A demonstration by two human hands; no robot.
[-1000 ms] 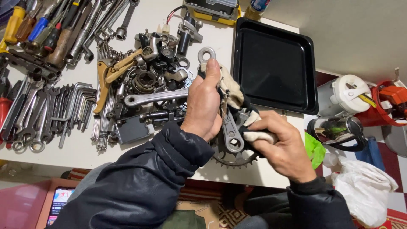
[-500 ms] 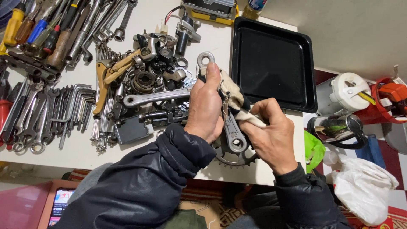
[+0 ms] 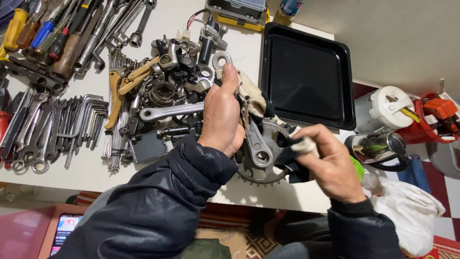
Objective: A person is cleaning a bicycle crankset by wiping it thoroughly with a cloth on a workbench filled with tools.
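**Bicycle crank with chainring, held over the counter edge: hands and surroundings**

Left hand [image 3: 221,115]: fist closed around the upper arm of the crank [image 3: 254,144], thumb stretched up along the shaft to just below the round eye at its top end. Dark padded sleeve runs in from the lower left.

Right hand [image 3: 330,163]: fingers curled and pinched on a rag [image 3: 292,152], dark where it is gripped, pale at the knuckles. The rag is pressed to the right rim of the toothed chainring [image 3: 261,178]. A second pale fold of cloth [image 3: 251,96] lies between the left hand and the crank arm.

Crank position: tilted, eye end up and away, chainring low, above the near edge of the white counter [image 3: 86,168].

Packages and containers, by place:
- Black rectangular tray [image 3: 306,76], glossy, raised rim, on the counter just right of the hands.
- Yellow-edged case with a dark clear lid [image 3: 239,12], top edge of view.
- Bottle with a blue label [image 3: 287,9], beside the case; only its lower part shows.
- White plastic bag [image 3: 412,216], crumpled, low right, off the counter.
- White cylindrical container [image 3: 388,108] and a red vessel [image 3: 438,120], right of the tray.
- Green wrapper or bag [image 3: 357,170], partly hidden behind the right hand.

Loose stock: heap of metal bicycle parts [image 3: 172,81] left of the hands; a long silver crank arm [image 3: 172,111] beside it; wrenches and hex keys [image 3: 52,124] in rows at far left.
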